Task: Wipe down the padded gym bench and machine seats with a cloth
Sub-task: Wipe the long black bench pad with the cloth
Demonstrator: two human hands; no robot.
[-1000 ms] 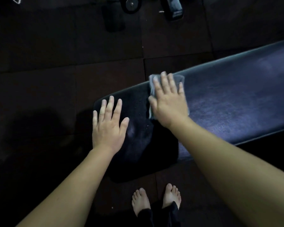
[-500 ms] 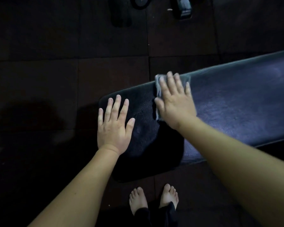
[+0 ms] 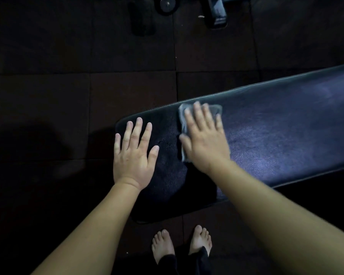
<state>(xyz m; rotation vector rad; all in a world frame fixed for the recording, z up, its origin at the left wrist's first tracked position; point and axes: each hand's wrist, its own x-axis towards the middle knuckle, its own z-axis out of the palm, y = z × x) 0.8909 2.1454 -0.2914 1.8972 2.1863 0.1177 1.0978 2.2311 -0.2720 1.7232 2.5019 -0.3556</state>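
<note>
A long dark padded gym bench [image 3: 276, 135] runs from the lower middle to the right edge. A small grey cloth [image 3: 214, 109] lies on its far side near the left end. My right hand [image 3: 205, 139] presses flat on the cloth with straight fingers, covering most of it. My left hand [image 3: 134, 153] rests flat on the bench's left end, fingers spread, holding nothing. The cloth's edges show beyond the fingertips and beside the thumb.
Dark rubber floor tiles [image 3: 68, 106] surround the bench. Machine parts and a round weight [image 3: 167, 3] stand at the top middle. My bare feet [image 3: 181, 245] stand on the floor just below the bench's near edge.
My right hand and the cloth have slid slightly to the right along the bench's far edge. My left hand keeps its place on the left end.
</note>
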